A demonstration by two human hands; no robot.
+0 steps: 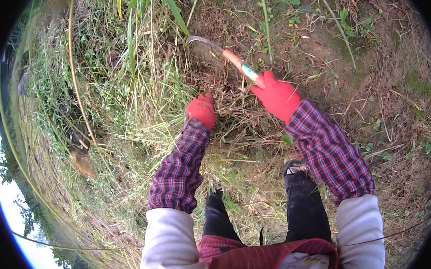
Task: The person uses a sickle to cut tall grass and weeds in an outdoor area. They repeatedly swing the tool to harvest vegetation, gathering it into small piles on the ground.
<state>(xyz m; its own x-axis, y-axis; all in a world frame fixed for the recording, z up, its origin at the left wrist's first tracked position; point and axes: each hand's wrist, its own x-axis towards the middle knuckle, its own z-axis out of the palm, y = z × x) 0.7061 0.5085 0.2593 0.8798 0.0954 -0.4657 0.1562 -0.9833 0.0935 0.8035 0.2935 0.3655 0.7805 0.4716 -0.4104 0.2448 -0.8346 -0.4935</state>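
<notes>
A sickle with an orange handle (238, 63) is gripped in my right hand (279, 96), which wears a red glove. Its thin curved blade (206, 40) points up and left, the tip beside the base of standing grass (168, 54). My left hand (203, 110), also in a red glove, is low over dry cut grass (250, 116), its fingers curled downward. Green stems lie against its left side. The undersides of those fingers are hidden, so whether they hold stems cannot be seen.
Dense grass and weeds (103, 90) cover the left side. Bare brown soil (371, 70) with scattered sprouts spreads to the right. Long bent stalks (75, 70) cross the near left view. My shoes (295, 168) stand on grass litter below my hands.
</notes>
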